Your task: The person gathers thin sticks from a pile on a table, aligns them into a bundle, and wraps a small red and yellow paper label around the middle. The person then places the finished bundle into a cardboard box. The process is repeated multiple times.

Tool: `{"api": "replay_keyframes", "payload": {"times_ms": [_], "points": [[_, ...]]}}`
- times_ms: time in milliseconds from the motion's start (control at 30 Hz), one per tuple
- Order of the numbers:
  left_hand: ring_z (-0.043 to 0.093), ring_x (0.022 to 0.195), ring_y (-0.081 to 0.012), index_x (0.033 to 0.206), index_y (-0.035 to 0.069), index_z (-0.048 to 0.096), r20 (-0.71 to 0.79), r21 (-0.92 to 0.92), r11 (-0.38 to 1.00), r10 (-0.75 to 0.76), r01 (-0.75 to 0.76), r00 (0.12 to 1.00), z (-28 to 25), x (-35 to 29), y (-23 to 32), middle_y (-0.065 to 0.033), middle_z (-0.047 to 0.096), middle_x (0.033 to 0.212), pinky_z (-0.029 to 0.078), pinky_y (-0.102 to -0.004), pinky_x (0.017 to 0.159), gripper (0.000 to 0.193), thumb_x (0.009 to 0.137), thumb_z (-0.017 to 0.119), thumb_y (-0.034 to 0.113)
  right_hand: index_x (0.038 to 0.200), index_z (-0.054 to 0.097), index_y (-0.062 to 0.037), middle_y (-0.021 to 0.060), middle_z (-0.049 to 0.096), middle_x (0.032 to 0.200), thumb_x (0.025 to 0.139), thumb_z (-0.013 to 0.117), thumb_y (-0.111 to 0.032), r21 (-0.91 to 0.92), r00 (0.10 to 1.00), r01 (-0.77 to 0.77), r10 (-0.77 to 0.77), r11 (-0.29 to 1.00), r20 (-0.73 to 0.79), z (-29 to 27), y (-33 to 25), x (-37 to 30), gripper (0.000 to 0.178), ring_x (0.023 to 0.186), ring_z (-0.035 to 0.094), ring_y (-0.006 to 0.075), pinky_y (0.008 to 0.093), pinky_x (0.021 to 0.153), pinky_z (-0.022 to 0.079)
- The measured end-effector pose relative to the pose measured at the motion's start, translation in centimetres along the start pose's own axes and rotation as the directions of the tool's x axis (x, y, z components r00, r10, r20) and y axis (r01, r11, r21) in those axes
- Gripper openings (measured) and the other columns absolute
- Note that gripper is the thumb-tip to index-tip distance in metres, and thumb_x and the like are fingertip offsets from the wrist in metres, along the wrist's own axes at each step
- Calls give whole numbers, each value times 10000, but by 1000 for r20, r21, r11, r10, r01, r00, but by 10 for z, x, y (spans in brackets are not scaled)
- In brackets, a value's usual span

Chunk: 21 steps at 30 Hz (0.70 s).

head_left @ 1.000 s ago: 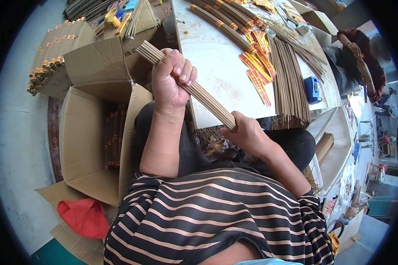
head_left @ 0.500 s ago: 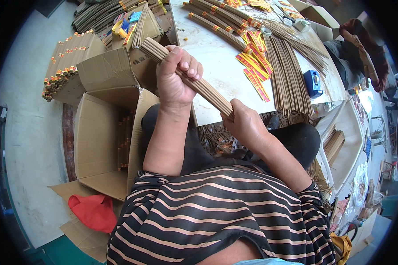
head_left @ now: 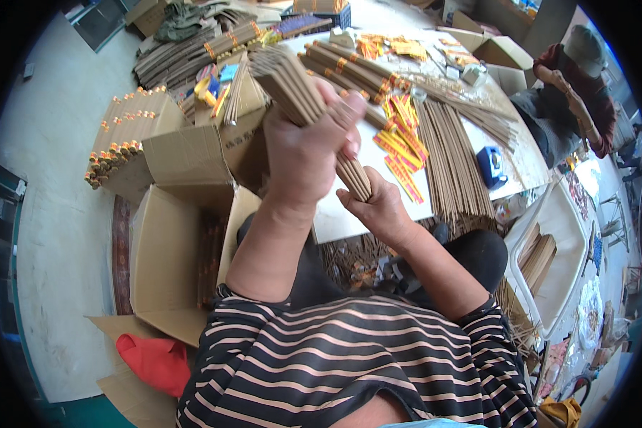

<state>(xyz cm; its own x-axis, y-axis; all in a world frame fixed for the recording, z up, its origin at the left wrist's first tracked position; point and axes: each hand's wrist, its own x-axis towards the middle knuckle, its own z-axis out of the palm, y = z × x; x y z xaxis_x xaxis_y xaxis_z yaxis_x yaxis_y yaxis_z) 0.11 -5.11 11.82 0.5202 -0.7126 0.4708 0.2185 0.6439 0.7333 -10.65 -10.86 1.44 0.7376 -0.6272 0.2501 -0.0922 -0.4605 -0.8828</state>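
Observation:
A bundle of thin brown incense sticks (head_left: 287, 87) slants between my two hands above the near left corner of the white table. My left hand (head_left: 303, 150) is wrapped round its middle, slightly blurred by motion, with the stick ends fanning out above the fist. At the lower end, my right hand (head_left: 378, 208) grips the sticks between thumb and fingers. Yellow and red paper strips (head_left: 405, 151) lie on the table beyond my right hand. Alongside them is a spread of loose incense sticks (head_left: 453, 160).
A blue tape dispenser (head_left: 491, 167) stands near the right edge of the table (head_left: 329, 222). Left of my legs is an open cardboard box (head_left: 152, 260); banded bundles (head_left: 132, 128) are stacked beyond. A white bin (head_left: 581, 250) holds sticks. Another person (head_left: 585, 100) sits at the far right.
The bundle's upper end has risen toward me and looks larger, its sticks fanned. My left hand has turned and come nearer my right hand. The whole view has shifted slightly.

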Motion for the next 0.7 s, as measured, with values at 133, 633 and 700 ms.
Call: {"api": "replay_keyframes", "payload": {"times_ms": [133,633,700], "points": [[499,504,-41,737,60,532,37,214,976,-52,43,998,0,2,-30,13,538,612,421,-194,475,180,795,696,104,944,540,-29,159,616,765,791,665,-184,180,999,33,-31,983,-17,10,30,22,251,700,612,256,337,668,483],[480,510,-51,710,64,524,45,316,945,-109,90,993,-4,3,-50,11,512,593,402,-204,483,175,806,670,71,1008,515,-29,62,582,825,822,622,-93,280,992,-42,6,959,128,1,39,27,224,774,529,123,291,723,458],[481,508,-54,705,67,523,57,356,931,-102,75,993,-5,1,-48,10,507,595,399,-201,487,174,804,664,50,1018,511,-31,50,574,834,823,617,-77,261,987,-59,18,964,159,-1,32,25,226,783,520,115,285,730,455]]}}
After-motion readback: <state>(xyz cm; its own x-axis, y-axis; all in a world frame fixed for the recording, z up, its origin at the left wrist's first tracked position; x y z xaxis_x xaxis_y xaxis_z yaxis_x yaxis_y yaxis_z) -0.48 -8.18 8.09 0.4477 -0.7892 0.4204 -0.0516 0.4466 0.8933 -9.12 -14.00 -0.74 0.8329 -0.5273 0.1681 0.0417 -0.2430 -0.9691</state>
